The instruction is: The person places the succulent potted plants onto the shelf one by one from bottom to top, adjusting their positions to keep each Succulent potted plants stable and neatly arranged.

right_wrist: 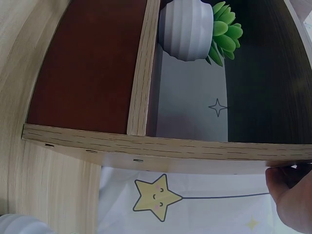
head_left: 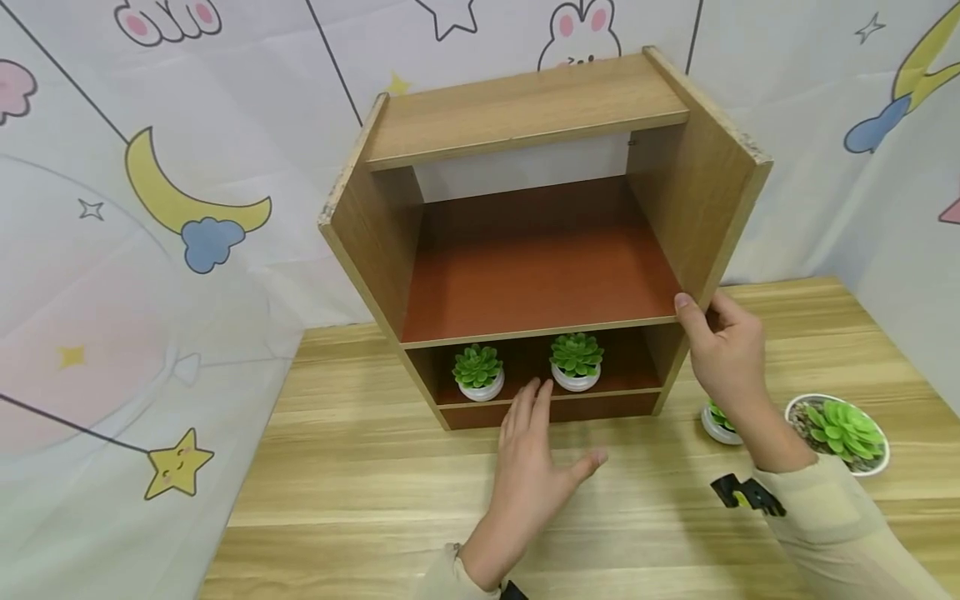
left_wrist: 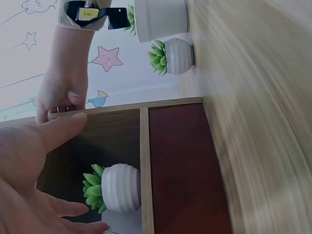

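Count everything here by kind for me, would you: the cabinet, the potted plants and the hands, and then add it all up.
Cabinet: 1
Plants: 4 (left plant and right plant inside it, small plant and large plant on the table)
Hands: 2 (left hand, right hand)
Total: 7

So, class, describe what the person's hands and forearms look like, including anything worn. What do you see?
The left hand and right hand are bare, below pale cream sleeves. A black strap-like piece with a yellow patch sits at the right cuff; another black piece, mostly cut off, shows by the left.
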A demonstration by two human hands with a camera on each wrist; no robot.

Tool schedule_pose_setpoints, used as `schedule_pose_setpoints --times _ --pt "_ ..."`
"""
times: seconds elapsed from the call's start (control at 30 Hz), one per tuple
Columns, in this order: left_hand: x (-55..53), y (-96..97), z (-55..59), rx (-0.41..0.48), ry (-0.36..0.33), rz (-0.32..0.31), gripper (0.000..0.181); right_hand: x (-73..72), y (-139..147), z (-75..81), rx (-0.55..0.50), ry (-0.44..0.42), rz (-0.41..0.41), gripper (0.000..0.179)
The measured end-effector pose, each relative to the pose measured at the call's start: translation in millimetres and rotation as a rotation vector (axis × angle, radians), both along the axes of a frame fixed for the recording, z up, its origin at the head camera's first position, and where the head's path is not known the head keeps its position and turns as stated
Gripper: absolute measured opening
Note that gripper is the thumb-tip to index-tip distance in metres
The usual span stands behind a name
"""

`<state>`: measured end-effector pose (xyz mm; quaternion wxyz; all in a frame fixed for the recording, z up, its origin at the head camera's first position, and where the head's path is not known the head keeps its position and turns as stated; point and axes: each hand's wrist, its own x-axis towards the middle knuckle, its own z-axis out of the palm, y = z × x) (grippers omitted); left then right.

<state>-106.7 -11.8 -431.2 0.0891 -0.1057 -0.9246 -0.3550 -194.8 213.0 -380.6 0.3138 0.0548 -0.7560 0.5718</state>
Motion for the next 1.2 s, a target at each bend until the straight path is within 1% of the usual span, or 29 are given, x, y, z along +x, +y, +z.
schedule_pose_setpoints --times 0.1,0.2,0.37,0.47,0.6,0.67,0.77,0.93,1.07,1.13,1.2 --pt "5.9 -2.3 2.0 -0.013 -0.009 -0.009 0.100 0.1 0 -0.4 -0.001 0.006 0.001 0.019" --pt "11.7 -5.5 5.4 0.013 -0.045 -0.019 0.097 0.3 1 -0.8 0.008 0.004 -0.010 0.019" --pt "17.4 -12.5 7.9 0.059 -0.086 -0.024 0.084 0.6 2 -1.5 0.015 -0.006 -0.019 0.020" --pt "19.4 -17.5 8.0 0.076 -0.094 -0.016 0.079 0.3 2 -2.2 0.012 -0.005 -0.016 0.020" --pt "22.3 -24.1 4.9 0.082 -0.078 -0.025 0.074 -0.4 2 -2.8 0.019 -0.010 -0.022 0.020" --pt "23.8 -27.3 1.4 0.066 -0.054 -0.040 0.071 -0.6 2 -3.1 0.022 -0.015 -0.026 0.020" --pt "26.0 -33.9 -3.5 0.020 -0.002 -0.084 0.069 -0.7 2 -3.6 0.021 -0.019 -0.024 0.021" --pt "29.1 -48.6 -8.7 -0.057 0.131 -0.153 0.067 -1.2 1 -3.6 0.016 -0.016 -0.021 0.020" --pt "30.3 -62.1 -11.4 -0.059 0.246 -0.164 0.062 -1.3 1 -2.7 0.023 -0.012 -0.032 0.020" --pt "29.8 -68.7 -12.1 -0.042 0.311 -0.159 0.058 -1.3 1 -2.3 0.025 -0.010 -0.035 0.020" --pt "28.5 -75.0 -12.6 -0.007 0.384 -0.152 0.052 -1.2 1 -2.0 0.023 -0.009 -0.035 0.020"
